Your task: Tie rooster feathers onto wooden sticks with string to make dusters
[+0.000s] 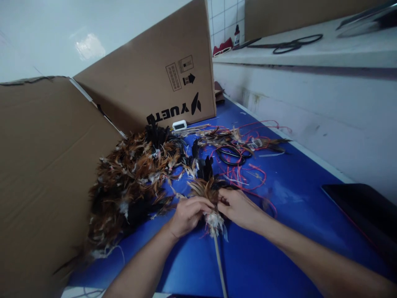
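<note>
A feather duster (204, 186) with brown and black feathers lies in front of me, its thin stick (219, 265) pointing toward my body. Pale feather ends (214, 221) are bunched where the feathers meet the stick. My left hand (189, 213) pinches the duster's feathers from the left, fingers bent over the bunch. From the right, my right hand (237, 205) has its fingers closed on the same feathers. Whether either hand also grips a strand is hidden. Left of my hands spreads a big heap of loose brown and black feathers (139, 169).
Cardboard panels (139, 70) stand behind and left of the blue table (279, 231). Red string (257, 169), black-handled scissors (231, 156), thin sticks (194, 130) and a small white device (179, 125) lie at the back. A black flat object (359, 211) rests at right, below a white ledge (341, 45).
</note>
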{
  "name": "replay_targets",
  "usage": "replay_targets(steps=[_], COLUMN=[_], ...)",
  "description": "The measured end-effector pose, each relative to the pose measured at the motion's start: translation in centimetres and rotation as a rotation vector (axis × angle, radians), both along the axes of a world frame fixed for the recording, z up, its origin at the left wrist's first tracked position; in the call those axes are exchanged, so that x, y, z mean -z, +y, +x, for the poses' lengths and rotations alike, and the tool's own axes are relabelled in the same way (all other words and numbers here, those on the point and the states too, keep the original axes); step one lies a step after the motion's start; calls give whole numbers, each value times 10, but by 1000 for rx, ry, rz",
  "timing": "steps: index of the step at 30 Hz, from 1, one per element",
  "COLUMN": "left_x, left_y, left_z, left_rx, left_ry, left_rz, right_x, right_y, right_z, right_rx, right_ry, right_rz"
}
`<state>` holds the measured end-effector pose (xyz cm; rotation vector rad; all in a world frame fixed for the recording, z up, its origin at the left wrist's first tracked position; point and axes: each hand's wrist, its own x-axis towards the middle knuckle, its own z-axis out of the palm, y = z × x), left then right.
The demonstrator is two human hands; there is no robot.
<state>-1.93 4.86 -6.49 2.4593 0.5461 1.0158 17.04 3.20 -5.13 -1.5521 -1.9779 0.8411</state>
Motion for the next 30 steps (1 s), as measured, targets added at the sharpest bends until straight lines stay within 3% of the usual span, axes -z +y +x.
replay_targets(steps=[4,11,17,24,30], left_x=[0,-3,-3,-9,-8], left_y=[0,0,-1,-3,-2], left_z=[1,2,2,3,4], left_rx=[23,-56,-219,-333,-306], left_ry=[1,-111,-109,-98,-219], left_rz=[-28,-246,-387,-501,-663], right_x=[0,-4,-9,-2,-2], right_y=[-1,-5,-10,-11,-12], right_z=[-1,0,-3,-5,-6], right_rx=[-2,-25,-50,-76,-78], right_ry=[-2,114,172,211,253], right_rz=[-7,15,70,91,46])
